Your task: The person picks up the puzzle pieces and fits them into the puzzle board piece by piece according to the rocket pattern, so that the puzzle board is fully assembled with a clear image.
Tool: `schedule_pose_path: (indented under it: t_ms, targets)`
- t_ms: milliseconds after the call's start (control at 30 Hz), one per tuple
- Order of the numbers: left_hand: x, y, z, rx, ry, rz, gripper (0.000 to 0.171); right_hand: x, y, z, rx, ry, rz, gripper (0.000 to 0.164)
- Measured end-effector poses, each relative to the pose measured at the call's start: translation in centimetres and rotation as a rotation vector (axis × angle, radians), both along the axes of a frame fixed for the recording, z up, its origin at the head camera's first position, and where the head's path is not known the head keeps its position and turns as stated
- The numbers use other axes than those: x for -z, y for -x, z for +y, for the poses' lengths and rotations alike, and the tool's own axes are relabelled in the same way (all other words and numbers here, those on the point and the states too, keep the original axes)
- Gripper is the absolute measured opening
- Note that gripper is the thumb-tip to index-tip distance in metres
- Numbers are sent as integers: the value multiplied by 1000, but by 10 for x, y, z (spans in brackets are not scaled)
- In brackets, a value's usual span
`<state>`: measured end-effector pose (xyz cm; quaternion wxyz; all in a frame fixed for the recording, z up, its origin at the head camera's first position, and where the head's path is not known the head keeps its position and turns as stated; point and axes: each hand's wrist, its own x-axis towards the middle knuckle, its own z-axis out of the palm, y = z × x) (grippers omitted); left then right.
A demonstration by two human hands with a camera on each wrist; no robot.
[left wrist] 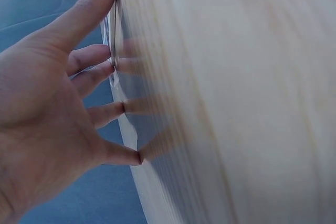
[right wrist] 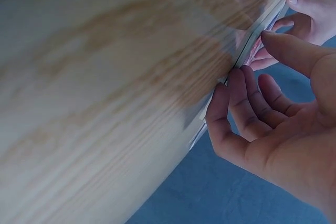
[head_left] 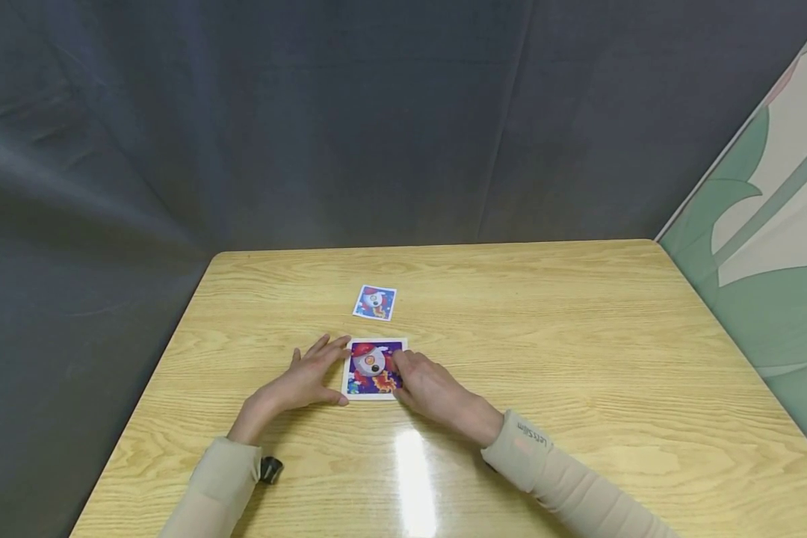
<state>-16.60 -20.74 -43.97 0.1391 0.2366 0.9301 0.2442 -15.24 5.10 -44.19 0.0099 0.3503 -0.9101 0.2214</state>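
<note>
A square picture board (head_left: 375,368) with a white border lies flat on the wooden table, showing a cartoon white figure on purple. My left hand (head_left: 305,381) is at its left side, thumb near the lower corner and fingers spread toward the upper one. In the left wrist view, the left fingers (left wrist: 105,111) reach down to the tabletop. At the right edge, my right hand (head_left: 437,388) holds the board with bent fingers, the thumb lower down. The right wrist view shows the board's thin edge (right wrist: 257,32) beside the right thumb; its face is mostly hidden there.
Behind the board lies a smaller card (head_left: 375,302) with a similar picture. The wooden table (head_left: 578,359) extends well to the right. A dark curtain (head_left: 403,127) hangs behind it, and a leaf-patterned surface (head_left: 767,246) borders its right side.
</note>
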Motion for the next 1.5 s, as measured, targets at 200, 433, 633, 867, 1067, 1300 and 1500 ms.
schedule_pose_path:
  t_ms: [200, 433, 633, 867, 1067, 1300, 1500]
  targets:
    - [0, 1, 1, 10, 4, 6, 79, 0, 1, 0, 6, -2, -15, 27]
    - [1, 1, 2, 8, 21, 4, 79, 1, -1, 1, 2, 6, -20, 27]
    - [1, 3, 0, 17, 15, 6, 80, 2, -2, 0, 2, 6, 7, 27]
    - [0, 8, -4, 4, 12, 0, 79, 0, 3, -2, -10, 8, -7, 24]
    - [3, 9, -6, -12, 12, -2, 80, -3, 3, 6, 23, 12, -91, 27]
    - [3, 7, -5, -24, 19, -5, 84, -5, 5, 34, 132, 81, -89, 26]
    - [1, 5, -3, -10, 28, 7, 82, -8, 13, 59, 207, 73, -18, 30]
